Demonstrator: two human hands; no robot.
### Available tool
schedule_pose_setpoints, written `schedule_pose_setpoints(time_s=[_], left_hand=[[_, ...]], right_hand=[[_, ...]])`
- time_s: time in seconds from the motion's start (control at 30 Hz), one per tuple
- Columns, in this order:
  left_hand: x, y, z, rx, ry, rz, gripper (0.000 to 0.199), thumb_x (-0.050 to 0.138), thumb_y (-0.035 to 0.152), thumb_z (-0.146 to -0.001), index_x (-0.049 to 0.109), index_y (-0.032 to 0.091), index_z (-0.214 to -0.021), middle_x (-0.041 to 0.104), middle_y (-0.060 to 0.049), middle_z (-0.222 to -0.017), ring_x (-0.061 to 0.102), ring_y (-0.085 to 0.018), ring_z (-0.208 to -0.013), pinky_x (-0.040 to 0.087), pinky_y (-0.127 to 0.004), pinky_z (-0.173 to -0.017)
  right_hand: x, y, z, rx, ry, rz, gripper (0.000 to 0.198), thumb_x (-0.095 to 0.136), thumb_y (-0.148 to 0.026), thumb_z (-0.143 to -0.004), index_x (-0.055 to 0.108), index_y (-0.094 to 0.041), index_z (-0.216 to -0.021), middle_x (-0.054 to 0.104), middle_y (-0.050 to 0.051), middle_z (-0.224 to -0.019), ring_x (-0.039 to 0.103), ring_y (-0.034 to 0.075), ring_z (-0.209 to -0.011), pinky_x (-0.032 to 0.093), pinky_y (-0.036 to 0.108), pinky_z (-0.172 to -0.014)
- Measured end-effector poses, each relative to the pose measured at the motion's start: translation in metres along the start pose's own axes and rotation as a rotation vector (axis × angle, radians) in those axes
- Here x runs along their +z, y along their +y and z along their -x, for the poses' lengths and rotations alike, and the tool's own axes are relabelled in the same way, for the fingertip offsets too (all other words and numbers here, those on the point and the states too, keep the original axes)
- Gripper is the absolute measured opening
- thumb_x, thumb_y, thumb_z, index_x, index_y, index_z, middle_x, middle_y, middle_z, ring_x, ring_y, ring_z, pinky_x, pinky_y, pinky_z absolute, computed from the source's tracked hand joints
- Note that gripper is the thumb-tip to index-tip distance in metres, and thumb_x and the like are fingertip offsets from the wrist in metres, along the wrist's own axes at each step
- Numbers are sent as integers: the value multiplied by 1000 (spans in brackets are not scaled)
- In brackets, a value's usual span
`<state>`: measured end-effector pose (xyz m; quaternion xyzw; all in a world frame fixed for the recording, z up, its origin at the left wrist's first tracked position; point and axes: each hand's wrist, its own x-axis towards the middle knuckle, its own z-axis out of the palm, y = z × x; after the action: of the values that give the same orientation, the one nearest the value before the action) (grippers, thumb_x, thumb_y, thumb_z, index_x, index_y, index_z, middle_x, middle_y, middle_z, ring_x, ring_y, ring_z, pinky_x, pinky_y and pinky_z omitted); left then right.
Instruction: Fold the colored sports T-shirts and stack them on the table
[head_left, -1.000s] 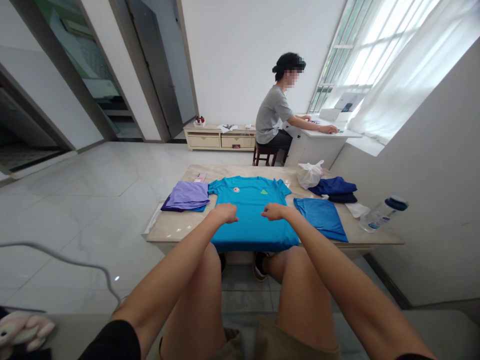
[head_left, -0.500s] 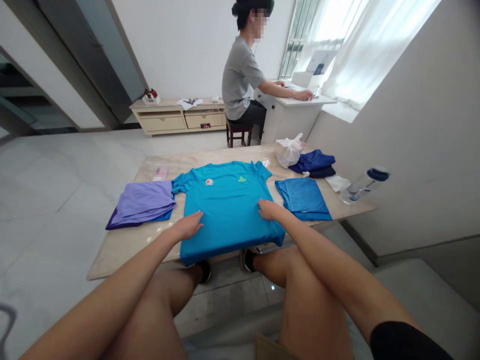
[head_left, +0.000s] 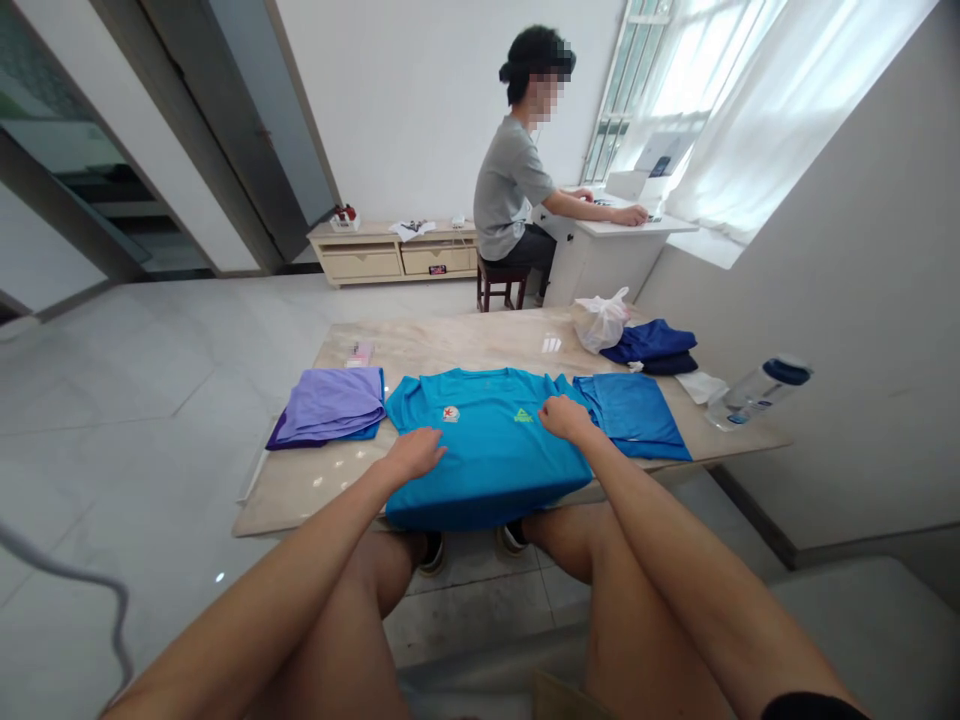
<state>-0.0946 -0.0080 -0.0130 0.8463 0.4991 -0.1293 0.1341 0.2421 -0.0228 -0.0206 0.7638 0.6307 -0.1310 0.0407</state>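
A bright blue short-sleeved T-shirt [head_left: 487, 455] lies spread front side up on the low table, its hem hanging over the near edge. A round red-and-white badge and a green logo mark its chest. My left hand [head_left: 416, 453] rests at the shirt's left side below the badge, palm down, fingers stretched out. On the right side, close to the green logo, my right hand [head_left: 568, 418] has its fingers curled together against the fabric. Folded purple clothes [head_left: 334, 400] lie left of the shirt, and folded blue clothes [head_left: 637, 412] lie at its right.
On the marble-patterned table [head_left: 450, 345] are a white plastic bag [head_left: 602, 322], dark blue clothes [head_left: 654, 345] and a clear bottle [head_left: 757, 395] with a blue lid. Beyond, a person [head_left: 510, 190] sits at a white desk [head_left: 600, 255]. A low cabinet [head_left: 390, 262] stands by the wall.
The T-shirt has slid towards me, and more of its lower part hangs over the table edge. My hands now sit higher up on it. The camera view has shifted slightly.
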Motion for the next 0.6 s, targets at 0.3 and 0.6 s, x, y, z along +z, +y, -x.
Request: schedule_pose_setpoints(time_s=[0.3, 0.6], left_hand=[[14, -5, -15, 61, -300, -124, 52, 56, 42, -105, 68, 12, -145, 64, -24, -155, 60, -37, -147, 52, -43, -116], [3, 4, 4, 51, -275, -157, 52, 46, 48, -109, 72, 14, -138, 69, -23, -148, 67, -42, -134, 57, -48, -104]], right_hand=[[9, 57, 0, 237, 20, -151, 49, 48, -25, -104, 71, -12, -145, 74, 25, -135, 68, 38, -132, 51, 49, -114], [17, 80, -2, 162, 27, -107, 68, 50, -22, -105, 39, -2, -169, 47, 25, -169, 45, 32, -158, 33, 39, -130]])
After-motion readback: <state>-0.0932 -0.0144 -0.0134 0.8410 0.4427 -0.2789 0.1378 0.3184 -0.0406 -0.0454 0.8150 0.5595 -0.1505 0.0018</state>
